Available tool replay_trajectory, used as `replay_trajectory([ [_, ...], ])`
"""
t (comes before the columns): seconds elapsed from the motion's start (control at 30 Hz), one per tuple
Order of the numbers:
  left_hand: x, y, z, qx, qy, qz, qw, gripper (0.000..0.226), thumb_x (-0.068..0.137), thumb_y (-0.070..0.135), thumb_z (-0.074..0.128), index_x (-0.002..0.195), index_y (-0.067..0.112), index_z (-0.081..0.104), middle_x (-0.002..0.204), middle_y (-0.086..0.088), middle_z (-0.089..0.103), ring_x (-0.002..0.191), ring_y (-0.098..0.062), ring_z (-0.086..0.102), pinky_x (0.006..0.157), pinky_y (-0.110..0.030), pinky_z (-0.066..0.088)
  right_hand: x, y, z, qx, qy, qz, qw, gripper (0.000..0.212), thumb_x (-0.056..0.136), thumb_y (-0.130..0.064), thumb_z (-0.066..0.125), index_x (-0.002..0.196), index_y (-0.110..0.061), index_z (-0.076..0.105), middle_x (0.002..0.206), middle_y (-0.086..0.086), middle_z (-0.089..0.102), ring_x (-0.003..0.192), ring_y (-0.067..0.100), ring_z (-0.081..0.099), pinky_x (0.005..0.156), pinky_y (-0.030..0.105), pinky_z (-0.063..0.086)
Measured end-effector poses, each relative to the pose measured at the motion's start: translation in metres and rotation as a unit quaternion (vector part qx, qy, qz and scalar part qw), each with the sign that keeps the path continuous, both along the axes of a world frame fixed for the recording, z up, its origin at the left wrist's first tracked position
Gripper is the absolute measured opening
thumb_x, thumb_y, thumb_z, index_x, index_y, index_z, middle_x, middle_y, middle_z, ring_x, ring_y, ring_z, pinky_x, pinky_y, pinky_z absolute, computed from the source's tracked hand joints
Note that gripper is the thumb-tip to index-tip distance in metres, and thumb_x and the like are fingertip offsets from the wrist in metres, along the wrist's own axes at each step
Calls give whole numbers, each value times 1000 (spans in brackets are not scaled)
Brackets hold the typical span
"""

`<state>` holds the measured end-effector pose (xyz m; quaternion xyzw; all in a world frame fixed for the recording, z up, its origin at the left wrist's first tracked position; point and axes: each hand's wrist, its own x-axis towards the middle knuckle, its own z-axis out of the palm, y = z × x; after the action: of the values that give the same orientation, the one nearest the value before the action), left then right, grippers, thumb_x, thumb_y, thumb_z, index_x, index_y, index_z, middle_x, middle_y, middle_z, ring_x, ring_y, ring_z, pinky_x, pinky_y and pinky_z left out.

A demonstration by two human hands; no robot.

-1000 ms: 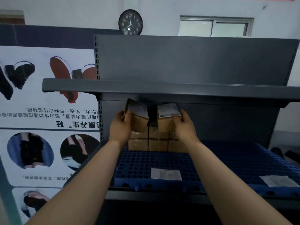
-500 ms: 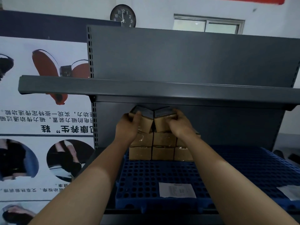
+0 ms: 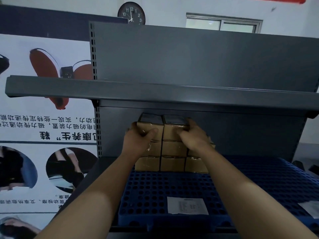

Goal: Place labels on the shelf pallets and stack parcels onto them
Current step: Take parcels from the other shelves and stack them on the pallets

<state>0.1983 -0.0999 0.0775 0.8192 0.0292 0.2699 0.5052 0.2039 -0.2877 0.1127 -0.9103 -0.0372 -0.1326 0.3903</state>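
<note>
Small brown cardboard parcels [image 3: 172, 163] stand stacked at the back of a blue perforated pallet [image 3: 148, 195] on the lower shelf. My left hand [image 3: 138, 140] grips the top left parcel [image 3: 151, 126], thumb across its front. Beside it, my right hand [image 3: 193, 135] holds the top right parcel [image 3: 170, 131]; both sit level on the stack, side by side, white labels on top. A white paper label [image 3: 187, 205] lies flat near the pallet's front edge.
The grey upper shelf [image 3: 155, 95] overhangs just above the top parcels. A second blue pallet [image 3: 276, 178] lies to the right with another white label [image 3: 310, 208] at its front. A poster wall stands to the left.
Both hands have carried the two tilted parcels back and down onto the stack, where they now sit level and pressed together. The view has moved closer to the shelf.
</note>
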Motion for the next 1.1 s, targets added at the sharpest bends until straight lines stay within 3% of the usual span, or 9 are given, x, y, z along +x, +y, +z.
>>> replay_trajectory([
  [0.07,0,0,-1,-8,-8,-4,1000,59,75,56,69,115,17,50,116,-6,59,107,-22,57,79,-32,45,1,-2,-3,17,-1,12,1000,70,87,-51,52,149,-40,21,146,2,45,133,30,41,108,41,36],
  [0.2,-3,0,-1,-21,-14,-3,1000,63,76,54,70,122,17,49,121,-5,59,110,-23,56,82,-32,44,-1,-6,-5,54,-8,33,998,73,86,-48,58,150,-38,24,144,-1,48,127,25,48,96,33,44],
  [0.33,-4,3,-3,-26,-16,-3,1000,61,75,55,70,118,18,51,119,-4,61,111,-22,56,83,-32,45,-3,-12,-6,48,-9,6,999,81,78,-59,54,149,-34,23,146,2,46,133,29,41,111,46,32],
  [0.43,-6,3,-4,-39,-19,-7,999,62,75,53,72,121,17,50,122,-4,60,111,-22,56,81,-31,43,-4,-22,-6,27,2,-42,999,91,68,-65,42,150,-32,23,152,7,38,138,32,32,112,50,26],
  [0.53,-9,1,-4,-43,-26,-8,999,63,76,51,72,124,17,49,122,-2,59,109,-20,56,79,-29,41,0,-33,-11,25,37,-60,997,86,72,-67,44,149,-32,29,155,10,31,140,35,27,111,53,27],
  [0.6,-11,0,-3,-51,-29,-13,998,62,78,48,72,126,17,48,120,2,59,103,-15,55,76,-26,40,1,-37,-15,60,53,-43,996,85,70,-67,45,146,-30,35,152,10,37,136,33,35,108,51,33],
  [0.7,-12,-1,-3,-55,-32,-22,998,58,80,42,73,126,17,48,109,7,58,95,-9,53,64,-17,39,1,-37,-18,102,33,-23,994,67,83,-52,47,144,-25,39,145,11,44,129,30,43,104,44,40],
  [0.93,-11,3,-4,-48,-25,-10,999,62,79,44,73,127,12,48,113,2,61,93,-10,54,58,-11,34,3,-34,-20,94,16,-35,995,71,89,-48,45,152,-27,21,155,12,22,137,34,31,108,44,36],
  [1.1,-11,5,-5,-47,-22,-7,999,63,78,45,73,126,12,49,117,0,62,95,-11,55,58,-12,35,4,-39,-22,87,29,-39,995,82,86,-54,54,153,-27,16,157,11,17,140,33,26,109,43,34],
])
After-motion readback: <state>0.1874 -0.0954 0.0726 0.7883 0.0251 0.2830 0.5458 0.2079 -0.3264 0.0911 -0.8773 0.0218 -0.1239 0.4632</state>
